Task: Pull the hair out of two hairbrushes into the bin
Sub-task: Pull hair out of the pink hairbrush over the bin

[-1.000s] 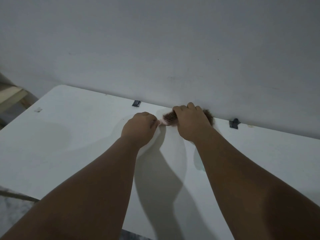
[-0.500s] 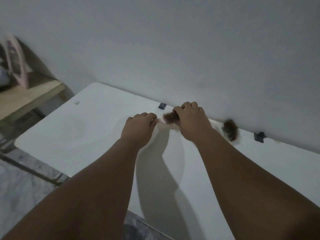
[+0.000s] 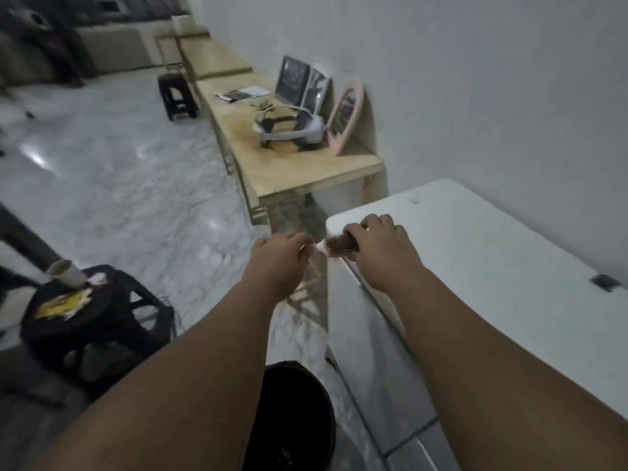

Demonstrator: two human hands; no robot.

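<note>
Bin (image 3: 295, 419) beside white table (image 3: 492, 266); stool (image 3: 95, 321) w/ cup (image 3: 66, 274) left, bench (image 3: 299, 168) beyond.

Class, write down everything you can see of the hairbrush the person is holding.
The hairbrush has a dark head packed with short pale-tipped bristles, brownish with hair, and a pale pink end that looks plastic. It is held roughly level, bristles toward the camera, at the corner of the white table. The right hand grips the head, covering most of it; the left hand pinches the pink end. Blur hides finer detail.
</note>
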